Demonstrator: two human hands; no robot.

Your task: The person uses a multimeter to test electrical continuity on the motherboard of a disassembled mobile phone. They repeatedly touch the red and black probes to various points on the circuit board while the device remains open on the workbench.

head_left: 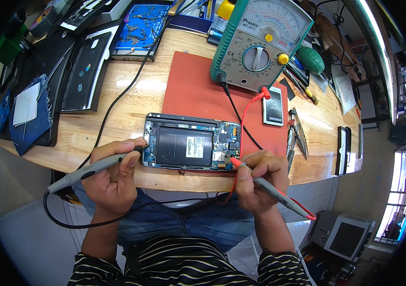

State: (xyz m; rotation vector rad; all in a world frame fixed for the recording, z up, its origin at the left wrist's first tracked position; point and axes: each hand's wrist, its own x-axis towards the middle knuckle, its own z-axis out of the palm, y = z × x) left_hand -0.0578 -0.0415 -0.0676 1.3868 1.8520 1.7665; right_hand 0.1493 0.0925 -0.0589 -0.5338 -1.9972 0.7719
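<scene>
An opened smartphone [167,143] lies sideways near the table's front edge, its circuit board and bare battery bay showing. My left hand [112,178] is closed around a grey test probe with a black tip [86,170], held at the phone's left end. In my right hand [261,178] is a grey test probe with a red tip [279,195], its point at the board on the phone's lower right. Whether either tip touches metal I cannot tell. Behind the phone stands a green analog multimeter [255,35], with a black and a red lead plugged in.
Under the phone and meter is a red mat [184,81]. A phone battery [273,107] and tweezers [300,133] lie to the right. The black probe cable [122,93] loops across the table's left. A blue parts tray [138,28] and a boxed phone panel [86,71] sit behind.
</scene>
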